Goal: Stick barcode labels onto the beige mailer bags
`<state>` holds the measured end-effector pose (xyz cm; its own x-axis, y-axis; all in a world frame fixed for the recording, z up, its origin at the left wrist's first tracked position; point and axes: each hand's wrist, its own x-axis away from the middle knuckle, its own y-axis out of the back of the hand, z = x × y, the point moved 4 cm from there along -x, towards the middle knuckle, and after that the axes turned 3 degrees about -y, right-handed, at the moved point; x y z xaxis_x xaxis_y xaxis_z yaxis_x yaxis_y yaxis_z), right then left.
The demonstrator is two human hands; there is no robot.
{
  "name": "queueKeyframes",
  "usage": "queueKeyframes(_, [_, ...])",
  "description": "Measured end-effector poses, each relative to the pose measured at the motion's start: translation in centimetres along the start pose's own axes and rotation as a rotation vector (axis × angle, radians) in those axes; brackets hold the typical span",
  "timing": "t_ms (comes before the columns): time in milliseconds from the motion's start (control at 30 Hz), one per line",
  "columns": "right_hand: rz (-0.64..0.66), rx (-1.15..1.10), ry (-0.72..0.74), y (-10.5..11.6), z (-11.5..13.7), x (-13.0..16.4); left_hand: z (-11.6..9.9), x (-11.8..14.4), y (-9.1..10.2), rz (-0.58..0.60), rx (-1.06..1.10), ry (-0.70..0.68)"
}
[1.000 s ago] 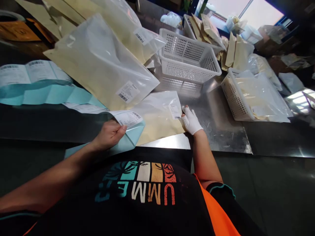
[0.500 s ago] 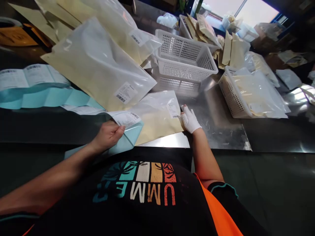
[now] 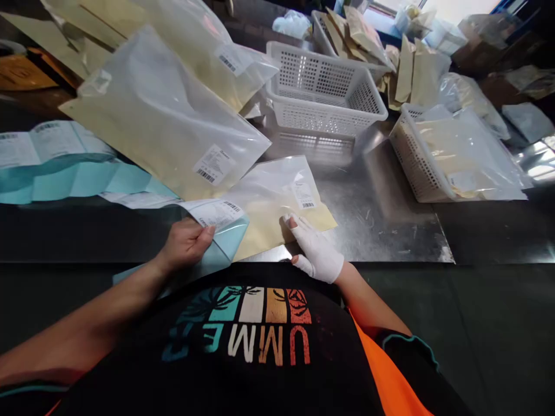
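Gloved right hand (image 3: 318, 251) of mine has slid off the right edge of the flat bag (image 3: 269, 193) since a second ago, down to its lower edge, just right of centre frame. It's not gripping anything: thumb and fingers are spread wide, fingertips over the bag's lower part. That bag lies mid-frame on the metal table (image 3: 385, 237), with a barcode sticker (image 3: 304, 195) near its right end. Bare left hand (image 3: 184, 242), left of centre, hasn't let go: thumb and fingers pinched tight on the label strip (image 3: 217, 214), its end folded over the bag's left side. Rest of the strip runs off to the left edge. Bigger bag (image 3: 165, 127) sits upper left, white basket (image 3: 323, 118) top centre.
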<state>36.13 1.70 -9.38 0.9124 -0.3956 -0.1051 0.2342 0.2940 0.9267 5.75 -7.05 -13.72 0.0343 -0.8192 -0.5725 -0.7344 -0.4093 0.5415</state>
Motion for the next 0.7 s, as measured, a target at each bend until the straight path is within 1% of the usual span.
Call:
queueKeyframes(33, [-0.033, 0.019, -0.019, 0.2, -0.3, 0.0, 0.2, 0.1, -0.1, 0.008, -0.002, 0.016])
queueKeyframes(100, [-0.080, 0.090, -0.127, 0.5, -1.6, 0.1, 0.4, 0.3, -0.1, 0.013, -0.005, 0.038])
queueKeyframes(167, [-0.076, 0.157, -0.222, 0.6, -2.8, 0.4, 0.6, 0.3, -0.1, 0.015, -0.007, 0.055])
queueKeyframes(267, [-0.063, 0.241, -0.314, 1.0, -4.1, 1.4, 0.5, 0.4, 0.0, 0.019, -0.010, 0.069])
queueKeyframes(333, [-0.084, 0.294, -0.407, 1.6, -4.8, 2.1, 0.2, 0.2, 0.1, 0.012, -0.017, 0.048])
queueKeyframes(400, [-0.103, 0.316, -0.476, 2.3, -5.1, 2.3, -0.3, 0.0, 0.2, -0.019, -0.026, -0.009])
queueKeyframes(467, [-0.123, 0.308, -0.483, 2.9, -5.0, 1.9, -0.9, -0.3, 0.4, -0.061, -0.027, -0.088])
queueKeyframes(500, [-0.120, 0.290, -0.457, 3.1, -4.8, 1.4, -1.1, -0.4, 0.4, -0.074, -0.026, -0.117])
queueKeyframes(600, [-0.020, 0.202, -0.346, 3.2, -4.4, -0.2, -1.3, -0.6, 0.4, -0.089, -0.020, -0.163])
queueKeyframes(633, [0.017, 0.172, -0.347, 3.4, -4.7, -0.5, -1.3, -0.6, 0.3, -0.086, -0.016, -0.166])
queueKeyframes(667, [0.032, 0.149, -0.385, 3.7, -5.2, -0.8, -1.3, -0.6, 0.3, -0.083, -0.007, -0.167])
queueKeyframes(700, [0.022, 0.134, -0.455, 4.0, -6.1, -1.0, -1.3, -0.6, 0.3, -0.079, 0.004, -0.165])
